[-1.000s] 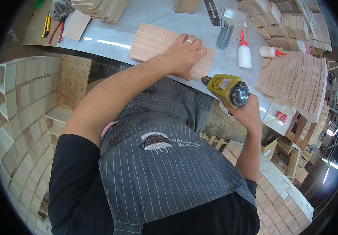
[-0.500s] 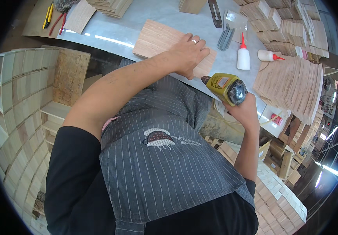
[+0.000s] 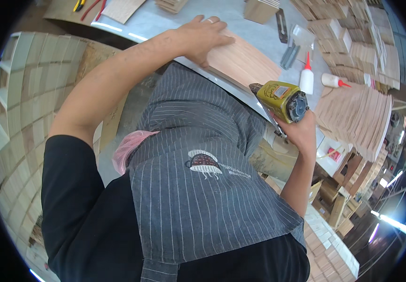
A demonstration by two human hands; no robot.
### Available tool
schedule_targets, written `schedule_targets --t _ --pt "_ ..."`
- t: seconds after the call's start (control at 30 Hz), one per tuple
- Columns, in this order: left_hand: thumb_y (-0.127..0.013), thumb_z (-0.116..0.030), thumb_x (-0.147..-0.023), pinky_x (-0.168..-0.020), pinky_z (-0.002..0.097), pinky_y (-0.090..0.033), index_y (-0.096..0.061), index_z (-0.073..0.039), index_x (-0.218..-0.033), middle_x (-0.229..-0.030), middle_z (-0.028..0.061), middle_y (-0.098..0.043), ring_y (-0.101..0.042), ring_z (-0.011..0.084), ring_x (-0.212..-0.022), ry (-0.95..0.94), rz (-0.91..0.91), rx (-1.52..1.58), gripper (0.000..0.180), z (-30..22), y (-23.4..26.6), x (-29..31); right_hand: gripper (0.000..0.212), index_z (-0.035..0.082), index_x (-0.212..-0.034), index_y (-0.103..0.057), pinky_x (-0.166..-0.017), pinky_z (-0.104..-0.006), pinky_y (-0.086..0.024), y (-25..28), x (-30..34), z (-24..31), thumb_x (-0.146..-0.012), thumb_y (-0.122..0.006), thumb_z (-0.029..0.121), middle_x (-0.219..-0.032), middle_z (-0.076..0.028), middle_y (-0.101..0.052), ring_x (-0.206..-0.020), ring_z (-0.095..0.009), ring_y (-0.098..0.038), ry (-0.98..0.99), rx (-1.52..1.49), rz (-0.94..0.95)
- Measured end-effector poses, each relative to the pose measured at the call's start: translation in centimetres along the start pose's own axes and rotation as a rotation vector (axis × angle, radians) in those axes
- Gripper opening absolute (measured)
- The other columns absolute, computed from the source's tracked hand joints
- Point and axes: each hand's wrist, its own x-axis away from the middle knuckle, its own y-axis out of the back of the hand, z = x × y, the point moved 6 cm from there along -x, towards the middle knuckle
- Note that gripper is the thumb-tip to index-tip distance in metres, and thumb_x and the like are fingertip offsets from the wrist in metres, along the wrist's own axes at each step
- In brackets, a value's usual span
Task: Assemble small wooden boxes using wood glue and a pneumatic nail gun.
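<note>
A light wooden panel piece lies at the near edge of the bench. Over its left end, my left hand grips it, with the fingers across the top and the thumb down by the near side. My right hand is wrapped round the handle of a yellow-green nail gun. The gun's nose touches or nearly touches the panel's near right corner; the exact contact cannot be made out. Part of the handle is hidden behind the gun's body.
Right of the panel are metal strips, an upright glue bottle and a tipped glue bottle. Wooden boards are stacked beyond them. A dark metal bar and a wooden block lie farther back.
My left hand has moved from the panel's right part to its left end. The panel sits turned and farther right in view. The nail gun has come to its right corner.
</note>
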Motion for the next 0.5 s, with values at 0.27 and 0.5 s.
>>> schedule_targets --t 0.27,0.5 --pt "-0.091 -0.021 -0.055 -0.100 0.0465 -0.050 -0.056 -0.015 -0.137 -0.139 0.0135 -0.047 -0.041 0.0323 -0.134 0.016 0.005 0.147 0.090 -0.2 0.4 -1.1 0.037 -0.001 -0.099 -0.074 -0.074 -0.0368 -0.057 -1.2 -1.7 3.5 -0.076 -0.087 0.025 -0.088 -0.017 -0.076 -0.084 -0.027 -0.076 0.079 0.027 0.015" --pt "-0.091 -0.020 -0.053 -0.097 0.0472 -0.051 -0.058 -0.015 -0.133 -0.133 0.0125 -0.049 -0.043 0.0336 -0.130 0.014 -0.003 0.169 0.088 -0.3 0.2 -1.5 0.040 -0.001 -0.106 -0.073 -0.078 -0.0369 -0.057 -2.0 -2.4 3.8 -0.076 -0.086 0.022 -0.094 -0.016 -0.076 -0.088 -0.025 -0.075 0.036 0.113 0.091"
